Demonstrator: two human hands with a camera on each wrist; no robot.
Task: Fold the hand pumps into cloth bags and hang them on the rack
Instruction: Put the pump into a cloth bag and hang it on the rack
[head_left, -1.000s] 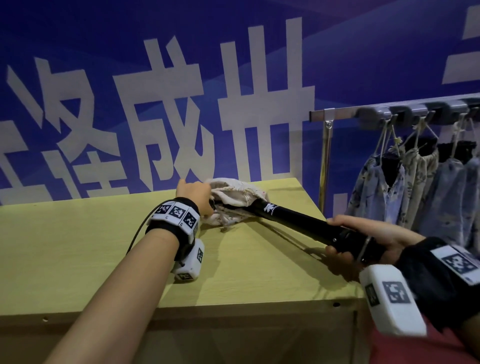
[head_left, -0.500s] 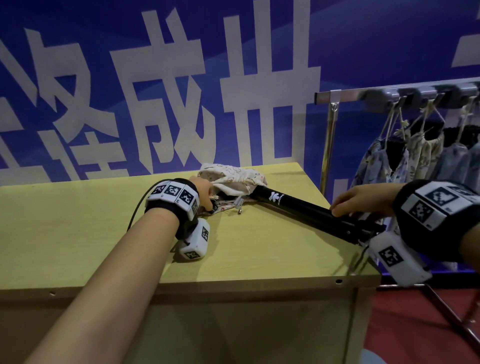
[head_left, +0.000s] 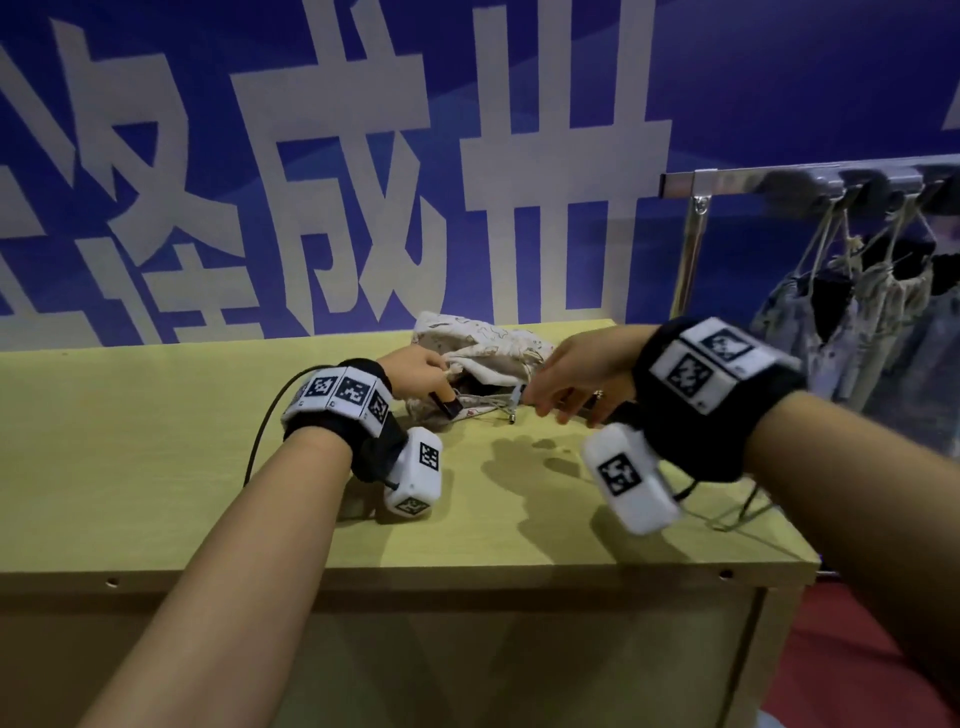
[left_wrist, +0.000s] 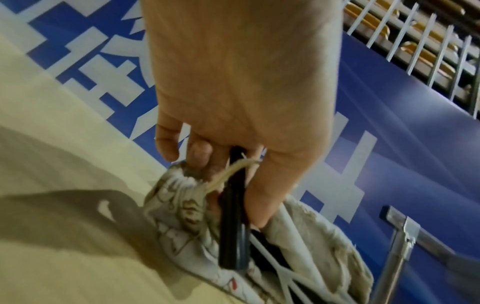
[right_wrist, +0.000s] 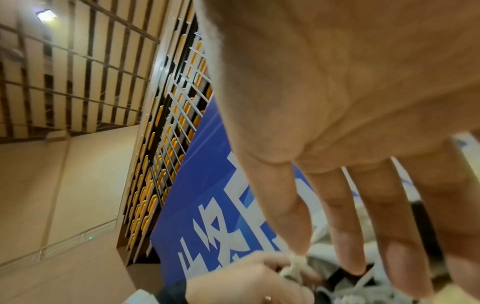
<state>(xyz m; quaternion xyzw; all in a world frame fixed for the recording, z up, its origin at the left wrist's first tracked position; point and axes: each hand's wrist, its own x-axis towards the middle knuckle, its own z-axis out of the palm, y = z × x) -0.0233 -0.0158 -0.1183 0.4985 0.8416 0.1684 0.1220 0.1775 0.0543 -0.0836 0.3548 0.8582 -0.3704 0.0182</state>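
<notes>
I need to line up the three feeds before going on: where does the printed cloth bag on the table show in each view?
Head: the cloth bag lies at the table's far edge, centre frame, between both hands.
Left wrist: cloth bag at bottom centre, below the left hand, which grips its mouth and a black part.
Right wrist: only a pale blurred patch at bottom right, behind the right hand's fingers.
Shared landmark: the blue banner with white characters.

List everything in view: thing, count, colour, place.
cloth bag: one, cream printed, on the table's far side
hand pump: one, black, end sticking out of the bag mouth
drawstring: pale, lying at the bag mouth
table: one, yellow-green
rack: one, metal, right of the table
hung bags: several, blue and cream, on the rack
banner: blue, white characters, behind
left hand: grips pump and bag mouth
right hand: fingers extended at the bag
</notes>
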